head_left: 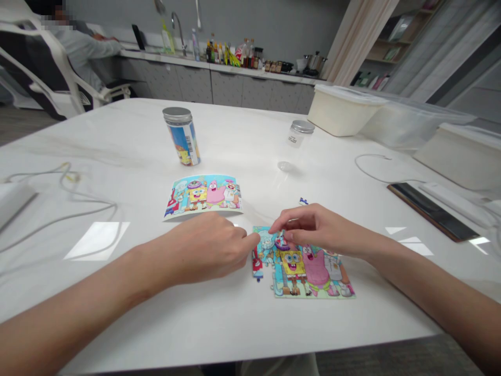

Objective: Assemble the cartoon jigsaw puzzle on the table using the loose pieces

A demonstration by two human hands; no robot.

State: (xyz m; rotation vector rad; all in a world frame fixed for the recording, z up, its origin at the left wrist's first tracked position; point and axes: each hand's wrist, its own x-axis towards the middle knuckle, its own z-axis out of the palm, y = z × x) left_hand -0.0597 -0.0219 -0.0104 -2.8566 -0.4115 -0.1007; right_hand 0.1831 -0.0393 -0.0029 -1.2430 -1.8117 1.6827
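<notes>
A partly assembled cartoon jigsaw puzzle [313,277] lies on the white table, with a gap in its lower left part. My left hand [213,245] is closed beside the puzzle's upper left edge, its thumb side meeting that edge; whatever its curled fingers may hold is hidden. Over the top of the puzzle is my right hand [313,227], thumb and index finger apart, their tips at the upper left pieces. Just beyond this hand lies a loose blue puzzle piece [303,201]. A curved picture sheet [205,196] with the same characters stands behind my left hand.
Farther back stand a picture-labelled jar [183,138] and a small lidded jar [299,134], near a clear round piece [285,166]. Plastic bins [344,112] line the right side, close to a dark flat bar [430,211]. Cables [90,203] run along the left. A person [84,55] sits behind.
</notes>
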